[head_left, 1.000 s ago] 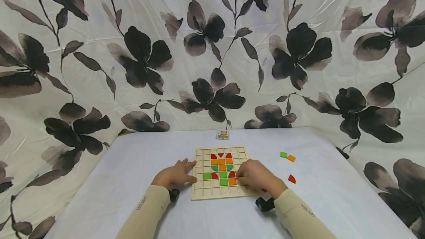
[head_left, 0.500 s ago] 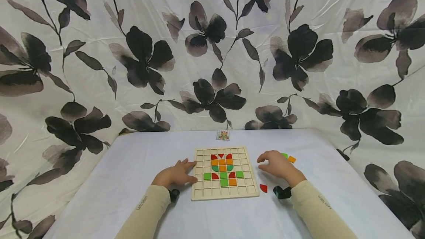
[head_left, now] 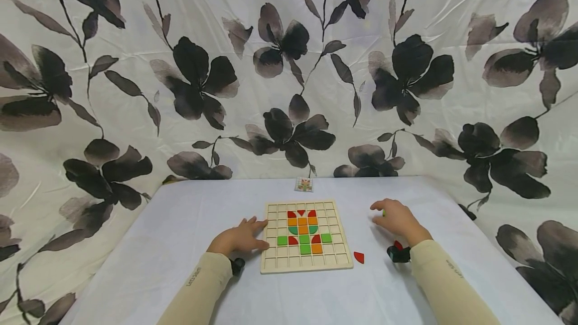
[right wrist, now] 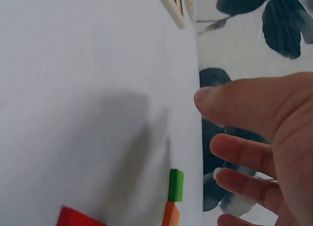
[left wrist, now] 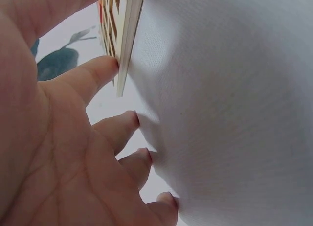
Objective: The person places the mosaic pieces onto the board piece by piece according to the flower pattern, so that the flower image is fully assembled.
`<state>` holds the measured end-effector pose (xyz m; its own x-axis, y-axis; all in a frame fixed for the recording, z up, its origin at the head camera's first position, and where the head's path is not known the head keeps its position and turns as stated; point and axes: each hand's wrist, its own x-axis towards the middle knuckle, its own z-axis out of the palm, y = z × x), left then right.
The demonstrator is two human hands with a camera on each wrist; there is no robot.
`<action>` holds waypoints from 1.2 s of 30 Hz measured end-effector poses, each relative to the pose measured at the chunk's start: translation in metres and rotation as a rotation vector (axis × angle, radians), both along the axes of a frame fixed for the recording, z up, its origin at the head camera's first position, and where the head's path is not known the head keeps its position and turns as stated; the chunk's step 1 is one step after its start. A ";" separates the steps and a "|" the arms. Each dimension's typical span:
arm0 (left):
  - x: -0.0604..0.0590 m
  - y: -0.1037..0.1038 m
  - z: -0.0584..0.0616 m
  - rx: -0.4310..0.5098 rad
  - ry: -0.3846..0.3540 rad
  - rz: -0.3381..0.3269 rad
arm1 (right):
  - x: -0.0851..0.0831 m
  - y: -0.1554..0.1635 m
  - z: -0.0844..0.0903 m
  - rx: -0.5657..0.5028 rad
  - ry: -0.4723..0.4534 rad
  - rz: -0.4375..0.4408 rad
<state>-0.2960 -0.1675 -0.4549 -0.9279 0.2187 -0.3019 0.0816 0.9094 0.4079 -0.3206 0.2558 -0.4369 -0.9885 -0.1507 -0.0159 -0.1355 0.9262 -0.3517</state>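
Observation:
My left hand point(head_left: 239, 237) rests at the left edge of a wooden grid board point(head_left: 307, 269). In the left wrist view, thumb and index finger touch the board's side while the other fingertips rest on the white cloth. Red, orange and green pieces sit in the board's cells, forming a pattern. Out to the right, my right hand point(head_left: 398, 218) hovers over loose tiles, fingers apart and holding nothing. Below it in the right wrist view lie a green square tile point(right wrist: 176, 185) and an orange tile point(right wrist: 171, 214), end to end, with a red piece point(right wrist: 78, 217) nearby.
Beside the board's lower right corner lies a red quarter-circle piece point(head_left: 358, 257). A small pattern card point(head_left: 304, 184) is at the table's back edge. Behind the white-covered table point(head_left: 180, 214) hangs a floral cloth point(head_left: 361, 74).
My right hand has left a green tile in a right-hand cell of the board and moved right, over the loose tiles. A red piece beside the board has come into view. My left hand stays put.

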 end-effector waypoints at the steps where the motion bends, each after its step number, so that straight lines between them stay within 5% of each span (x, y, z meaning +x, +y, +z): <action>1: 0.000 0.000 0.000 -0.002 0.001 -0.005 | -0.001 0.003 0.000 0.006 0.001 -0.005; 21: 0.001 0.001 0.000 0.007 0.017 -0.002 | 0.008 0.034 -0.004 0.019 -0.076 -0.216; 36: 0.003 0.001 0.003 -0.006 0.021 -0.007 | 0.005 0.043 -0.011 0.013 -0.107 -0.218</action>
<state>-0.2931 -0.1667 -0.4520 -0.9325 0.2234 -0.2839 0.0964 0.9113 0.4004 -0.3158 0.2985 -0.4480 -0.9902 0.0666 -0.1227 0.1051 0.9341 -0.3411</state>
